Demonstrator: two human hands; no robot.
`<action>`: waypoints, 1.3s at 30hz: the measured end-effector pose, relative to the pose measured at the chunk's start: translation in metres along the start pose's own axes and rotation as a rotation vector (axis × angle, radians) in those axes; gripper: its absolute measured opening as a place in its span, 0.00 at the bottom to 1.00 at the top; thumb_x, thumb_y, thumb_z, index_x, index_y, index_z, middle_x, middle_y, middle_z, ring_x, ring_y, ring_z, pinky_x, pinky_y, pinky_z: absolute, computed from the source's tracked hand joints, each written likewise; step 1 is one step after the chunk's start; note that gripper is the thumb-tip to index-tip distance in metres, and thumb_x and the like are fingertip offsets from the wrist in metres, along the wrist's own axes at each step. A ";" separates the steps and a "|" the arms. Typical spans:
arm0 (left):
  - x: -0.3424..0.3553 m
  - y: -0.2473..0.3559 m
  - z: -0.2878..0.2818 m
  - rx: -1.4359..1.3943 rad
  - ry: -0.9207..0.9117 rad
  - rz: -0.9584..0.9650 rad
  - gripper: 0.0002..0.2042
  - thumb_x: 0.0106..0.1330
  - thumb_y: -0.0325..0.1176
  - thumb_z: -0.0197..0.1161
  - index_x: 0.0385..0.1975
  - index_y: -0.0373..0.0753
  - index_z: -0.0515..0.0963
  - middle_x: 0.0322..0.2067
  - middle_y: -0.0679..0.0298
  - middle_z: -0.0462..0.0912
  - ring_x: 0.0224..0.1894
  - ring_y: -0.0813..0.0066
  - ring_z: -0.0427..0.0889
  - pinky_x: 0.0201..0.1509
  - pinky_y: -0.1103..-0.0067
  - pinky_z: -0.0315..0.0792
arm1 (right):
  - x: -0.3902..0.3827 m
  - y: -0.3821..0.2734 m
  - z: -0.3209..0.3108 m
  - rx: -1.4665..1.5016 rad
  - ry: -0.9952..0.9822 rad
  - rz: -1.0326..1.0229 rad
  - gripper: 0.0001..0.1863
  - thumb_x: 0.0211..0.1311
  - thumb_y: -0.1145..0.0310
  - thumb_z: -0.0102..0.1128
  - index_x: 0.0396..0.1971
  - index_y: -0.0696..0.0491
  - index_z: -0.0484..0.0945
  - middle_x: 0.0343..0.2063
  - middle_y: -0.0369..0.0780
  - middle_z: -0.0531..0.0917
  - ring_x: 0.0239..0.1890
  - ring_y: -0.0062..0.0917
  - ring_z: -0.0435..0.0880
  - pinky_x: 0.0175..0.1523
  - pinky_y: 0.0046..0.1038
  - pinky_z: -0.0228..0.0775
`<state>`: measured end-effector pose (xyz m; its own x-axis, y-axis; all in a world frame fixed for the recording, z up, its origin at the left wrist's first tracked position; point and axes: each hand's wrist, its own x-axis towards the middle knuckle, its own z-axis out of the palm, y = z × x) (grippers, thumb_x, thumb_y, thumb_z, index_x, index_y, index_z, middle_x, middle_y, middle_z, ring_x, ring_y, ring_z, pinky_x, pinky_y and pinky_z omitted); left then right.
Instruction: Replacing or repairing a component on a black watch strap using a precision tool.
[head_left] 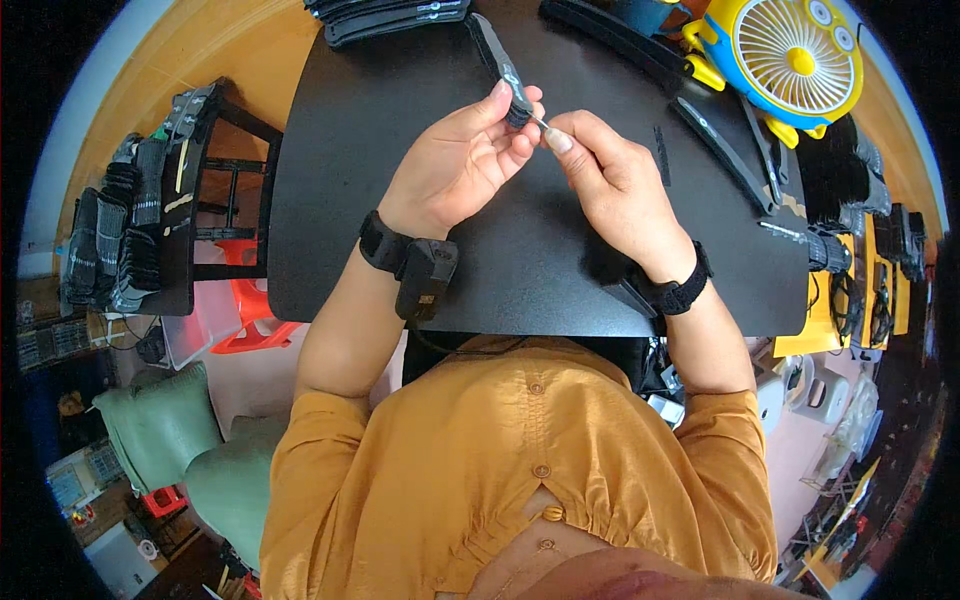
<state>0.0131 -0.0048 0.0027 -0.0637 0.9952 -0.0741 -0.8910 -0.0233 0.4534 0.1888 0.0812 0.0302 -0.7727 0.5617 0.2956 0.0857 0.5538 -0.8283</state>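
Near the back middle of the black table, my left hand holds a long, narrow black strip with a grey marking, its fingers curled round the lower end. My right hand pinches a thin, pale item between thumb and forefinger, right at that lower end. Whether it is a tool or part of the strip is too small to tell. A dark wristband sits on each wrist, with a black boxy device on the left one.
Stacked black strips lie at the back left, loose ones at the right beside a yellow-and-blue fan. More bundles stand on a side table at left and on the right. A green chair is lower left.
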 end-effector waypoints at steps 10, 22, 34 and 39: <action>-0.003 -0.002 0.002 0.215 0.082 0.075 0.13 0.71 0.37 0.58 0.45 0.33 0.76 0.38 0.62 0.79 0.39 0.77 0.78 0.48 0.82 0.75 | -0.001 0.000 0.004 -0.099 0.050 0.073 0.11 0.68 0.65 0.54 0.48 0.47 0.77 0.26 0.46 0.82 0.29 0.41 0.84 0.33 0.36 0.75; -0.001 0.000 0.000 0.234 0.083 0.029 0.12 0.75 0.35 0.51 0.46 0.33 0.75 0.39 0.63 0.79 0.35 0.78 0.79 0.44 0.84 0.77 | 0.001 0.013 0.014 0.176 -0.031 0.084 0.23 0.66 0.76 0.50 0.59 0.40 0.75 0.32 0.41 0.86 0.25 0.19 0.81 0.35 0.24 0.76; -0.009 -0.012 0.026 1.246 0.447 0.322 0.23 0.68 0.53 0.59 0.27 0.35 0.78 0.15 0.66 0.77 0.18 0.79 0.76 0.24 0.84 0.71 | 0.003 0.018 0.009 0.106 0.104 -0.150 0.18 0.66 0.77 0.54 0.54 0.49 0.79 0.46 0.40 0.85 0.43 0.24 0.84 0.50 0.23 0.74; -0.006 -0.016 0.025 1.490 0.334 0.508 0.21 0.70 0.48 0.57 0.23 0.36 0.74 0.14 0.66 0.75 0.17 0.78 0.75 0.21 0.80 0.67 | 0.004 0.017 0.006 0.153 0.083 -0.169 0.17 0.65 0.76 0.56 0.53 0.50 0.80 0.52 0.41 0.82 0.56 0.29 0.80 0.59 0.26 0.71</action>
<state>0.0390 -0.0080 0.0182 -0.4701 0.8448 0.2555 0.4479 -0.0211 0.8938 0.1833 0.0892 0.0146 -0.7134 0.5206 0.4691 -0.1417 0.5485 -0.8241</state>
